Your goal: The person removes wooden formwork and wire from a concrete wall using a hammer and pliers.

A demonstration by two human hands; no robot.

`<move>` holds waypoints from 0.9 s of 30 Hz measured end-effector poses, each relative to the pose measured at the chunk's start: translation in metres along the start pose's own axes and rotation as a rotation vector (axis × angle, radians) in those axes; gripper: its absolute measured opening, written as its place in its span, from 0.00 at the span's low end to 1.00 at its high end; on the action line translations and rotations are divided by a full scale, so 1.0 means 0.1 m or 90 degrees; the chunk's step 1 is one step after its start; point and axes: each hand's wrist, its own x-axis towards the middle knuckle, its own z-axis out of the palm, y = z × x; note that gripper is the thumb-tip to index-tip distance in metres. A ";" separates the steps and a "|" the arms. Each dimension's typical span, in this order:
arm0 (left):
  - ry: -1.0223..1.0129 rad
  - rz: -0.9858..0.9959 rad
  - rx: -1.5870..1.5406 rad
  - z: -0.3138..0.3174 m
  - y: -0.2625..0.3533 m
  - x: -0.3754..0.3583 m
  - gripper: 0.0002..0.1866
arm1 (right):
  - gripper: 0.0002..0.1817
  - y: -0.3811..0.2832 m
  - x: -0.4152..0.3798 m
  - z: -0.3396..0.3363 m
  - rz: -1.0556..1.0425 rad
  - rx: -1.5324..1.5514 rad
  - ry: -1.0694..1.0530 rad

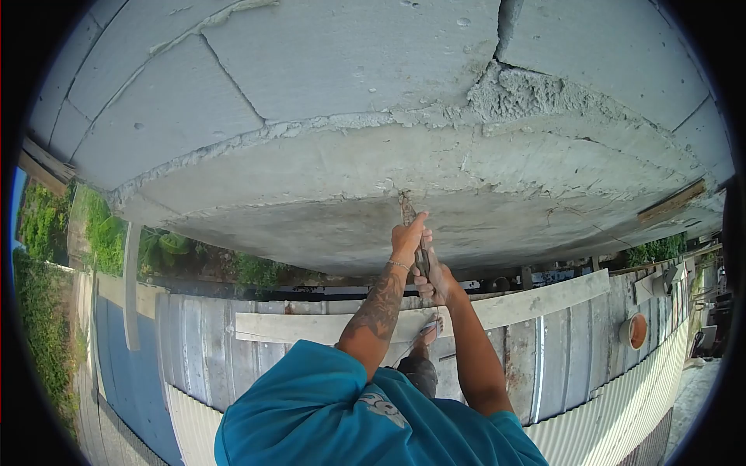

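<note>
My left hand [407,239] is closed round the upper part of a long, narrow, dirt-covered hand tool [422,256]. Lower down, my right hand [437,283] is wrapped round the same tool. I cannot make out its exact kind. The tool's far end meets the lower edge of a rough concrete beam [311,167], where the surface looks chipped. Much of the tool is hidden by my fingers. A thin dark cord or wire hangs below my right hand.
Grey block wall [350,62] with cracked joints rises above the beam. A long plank [536,299] lies across corrugated metal sheets [571,357] below me. One foot [429,330] shows near the plank. An orange-brown pot [637,331] sits at right; plants [97,225] grow at left.
</note>
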 end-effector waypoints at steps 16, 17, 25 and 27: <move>0.355 0.150 0.307 0.35 -0.13 0.28 0.21 | 0.28 0.44 0.51 -0.28 -0.331 -0.310 0.238; 0.220 0.119 0.209 0.20 -0.09 0.24 0.20 | 0.28 0.45 0.51 -0.28 -0.305 -0.255 0.209; 0.087 0.046 0.063 0.20 -0.28 0.64 0.17 | 0.31 0.22 0.28 -0.29 -0.184 -0.102 0.072; 0.365 0.150 0.298 0.37 -0.22 0.49 0.18 | 0.32 0.43 0.44 -0.25 -0.531 -0.505 0.393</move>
